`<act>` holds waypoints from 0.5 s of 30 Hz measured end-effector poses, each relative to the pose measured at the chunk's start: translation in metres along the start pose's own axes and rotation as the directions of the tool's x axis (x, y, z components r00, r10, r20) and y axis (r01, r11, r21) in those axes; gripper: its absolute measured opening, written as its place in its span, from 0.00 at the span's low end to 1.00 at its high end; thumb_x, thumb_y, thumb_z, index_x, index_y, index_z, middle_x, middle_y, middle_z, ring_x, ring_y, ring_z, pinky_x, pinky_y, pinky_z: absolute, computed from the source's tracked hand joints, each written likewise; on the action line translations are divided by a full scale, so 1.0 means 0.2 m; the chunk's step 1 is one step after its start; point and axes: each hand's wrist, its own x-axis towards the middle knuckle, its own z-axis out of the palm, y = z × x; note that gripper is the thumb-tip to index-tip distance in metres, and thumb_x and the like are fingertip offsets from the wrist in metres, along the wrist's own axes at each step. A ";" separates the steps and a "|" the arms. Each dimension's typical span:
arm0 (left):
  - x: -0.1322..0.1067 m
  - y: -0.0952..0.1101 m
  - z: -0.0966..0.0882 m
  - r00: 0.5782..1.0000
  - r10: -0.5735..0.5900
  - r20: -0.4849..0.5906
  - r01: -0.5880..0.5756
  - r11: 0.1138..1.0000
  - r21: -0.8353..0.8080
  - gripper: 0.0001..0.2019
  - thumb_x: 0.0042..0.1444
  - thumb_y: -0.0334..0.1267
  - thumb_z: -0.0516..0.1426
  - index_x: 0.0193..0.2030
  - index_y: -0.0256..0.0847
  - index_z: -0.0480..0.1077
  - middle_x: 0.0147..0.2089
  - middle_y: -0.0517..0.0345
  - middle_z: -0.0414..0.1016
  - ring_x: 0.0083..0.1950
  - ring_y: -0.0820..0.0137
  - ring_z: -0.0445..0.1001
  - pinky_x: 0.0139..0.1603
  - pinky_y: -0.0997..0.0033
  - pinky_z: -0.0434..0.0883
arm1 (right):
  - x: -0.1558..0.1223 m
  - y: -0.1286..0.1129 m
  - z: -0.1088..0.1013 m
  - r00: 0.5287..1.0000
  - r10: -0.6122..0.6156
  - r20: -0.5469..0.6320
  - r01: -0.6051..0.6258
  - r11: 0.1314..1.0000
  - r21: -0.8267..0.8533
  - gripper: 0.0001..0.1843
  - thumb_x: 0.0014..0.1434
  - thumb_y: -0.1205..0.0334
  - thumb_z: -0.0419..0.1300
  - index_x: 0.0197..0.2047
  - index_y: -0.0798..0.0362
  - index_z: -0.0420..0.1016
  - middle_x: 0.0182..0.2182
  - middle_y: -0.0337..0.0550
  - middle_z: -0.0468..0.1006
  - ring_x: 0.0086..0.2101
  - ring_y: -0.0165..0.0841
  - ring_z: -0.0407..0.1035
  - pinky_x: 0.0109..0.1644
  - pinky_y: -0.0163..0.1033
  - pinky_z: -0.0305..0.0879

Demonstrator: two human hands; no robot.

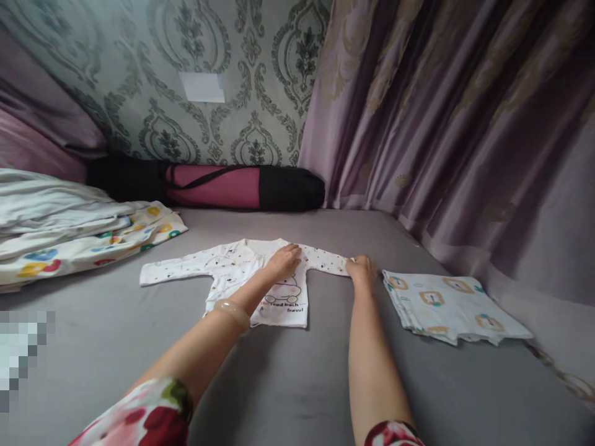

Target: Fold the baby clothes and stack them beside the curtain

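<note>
A small white baby shirt (292, 316) with a cartoon print and lettering lies spread flat, both sleeves stretched out sideways. My left hand (283, 261) rests on its upper chest near the right-hand shoulder, fingers extended and lying flat. At the end of the right-hand sleeve, my right hand (362, 267) has its fingers closed on the cuff. A pale bangle (232, 314) circles my left wrist, and my left forearm hides part of the shirt's lower front.
The shirt lies on a grey sheet (297, 384). A folded cloth with lion prints (432, 300) is to the right. Rumpled patterned fabric (83, 241) lies at left. A long black and maroon bag (214, 186) lies along the wall, beside purple curtains (418, 124).
</note>
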 end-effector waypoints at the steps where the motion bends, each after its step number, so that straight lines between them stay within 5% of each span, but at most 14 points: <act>1: 0.00 0.00 0.02 1.000 -0.011 0.004 0.011 1.000 0.005 0.18 0.62 0.36 0.49 0.57 0.34 0.66 0.62 0.38 0.66 0.65 0.59 0.63 0.66 0.59 0.60 | 0.02 0.00 0.00 1.000 0.013 0.005 -0.013 0.999 0.044 0.16 0.56 0.58 0.56 0.44 0.55 0.78 0.44 0.61 0.77 0.45 0.44 0.72 0.49 0.45 0.66; 8: -0.01 0.02 0.10 0.984 -0.133 0.117 0.126 0.990 0.071 0.29 0.67 0.47 0.41 0.69 0.32 0.52 0.71 0.40 0.52 0.73 0.56 0.47 0.70 0.52 0.48 | 0.10 -0.04 0.01 0.990 0.141 -0.002 -0.129 0.915 0.381 0.18 0.58 0.60 0.57 0.49 0.60 0.73 0.40 0.58 0.79 0.37 0.41 0.74 0.37 0.40 0.70; 11: -0.01 0.03 0.09 0.970 -0.157 0.185 0.139 0.985 0.105 0.31 0.67 0.49 0.38 0.70 0.31 0.48 0.73 0.41 0.46 0.73 0.56 0.42 0.71 0.52 0.45 | 0.09 -0.08 -0.02 0.993 0.114 0.031 -0.115 0.875 0.470 0.17 0.60 0.61 0.56 0.50 0.61 0.71 0.34 0.51 0.79 0.26 0.33 0.72 0.25 0.34 0.67; 15: 0.01 0.04 0.06 0.941 -0.176 0.288 0.152 0.983 0.104 0.35 0.65 0.54 0.37 0.71 0.31 0.43 0.74 0.43 0.40 0.74 0.56 0.38 0.70 0.53 0.42 | 0.06 -0.16 -0.13 0.994 0.004 0.107 -0.066 0.807 0.587 0.08 0.59 0.64 0.58 0.39 0.60 0.76 0.24 0.43 0.78 0.21 0.27 0.68 0.21 0.28 0.63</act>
